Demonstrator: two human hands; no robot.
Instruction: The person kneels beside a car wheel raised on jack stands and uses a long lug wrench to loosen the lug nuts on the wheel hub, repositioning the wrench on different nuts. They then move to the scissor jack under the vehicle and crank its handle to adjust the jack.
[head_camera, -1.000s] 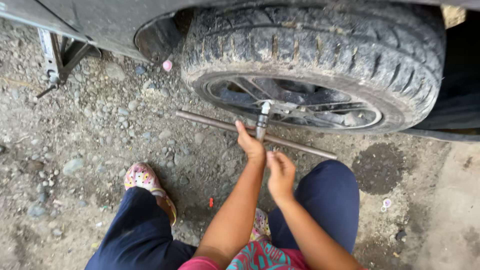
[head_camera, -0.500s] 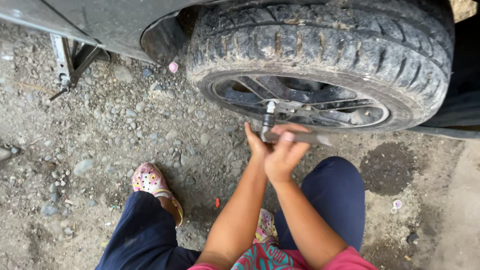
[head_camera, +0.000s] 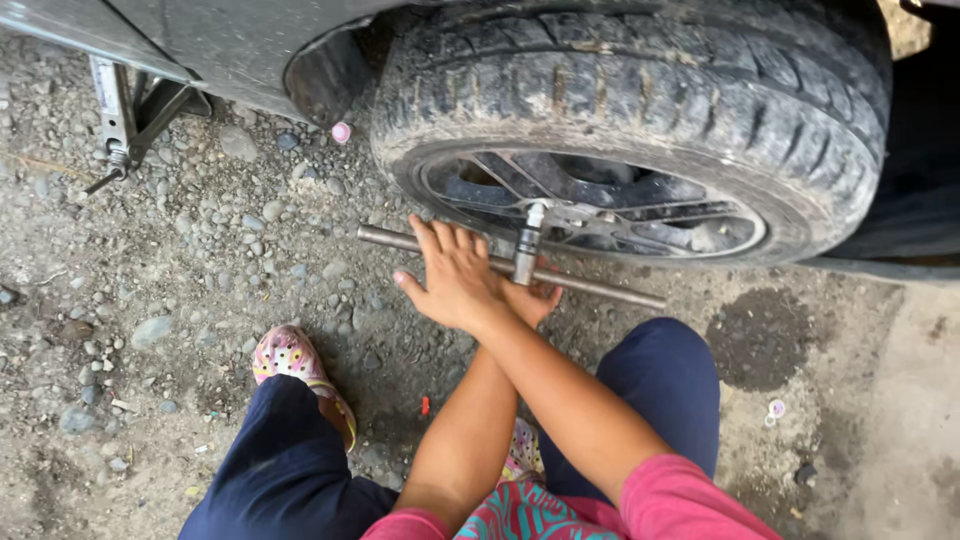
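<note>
Steel bar of a wheel wrench (head_camera: 600, 283) is being pressed from above by the right hand (head_camera: 455, 275), which is lying open, palm down, fingers spread flat over the bar and not wrapped around it. The left hand (head_camera: 535, 300) is being kept just beyond and partly under it, arms crossed. Its fingers seem curled up beneath the bar, but whether they are closed on it cannot be told.

The wrench is lying level under both hands. Its socket shaft (head_camera: 527, 245) is rising just past the fingertips into the hub of the wheel (head_camera: 600, 205). By judgement, a wheel fastener is being worked with downward load on the near arm of the bar. A further turn is calling for a fuller grip and for the socket being kept seated, since an open palm may slip off smooth round steel.

Tyre (head_camera: 640, 90) is being noted as heavily treaded, dusty rubber above the hands. Ground (head_camera: 180, 300) is loose gravel and packed dirt. A metal jack (head_camera: 125, 120) is standing well off beyond the right hand's thumb side, and a patterned sandal (head_camera: 290, 355) is lying nearer the body.
</note>
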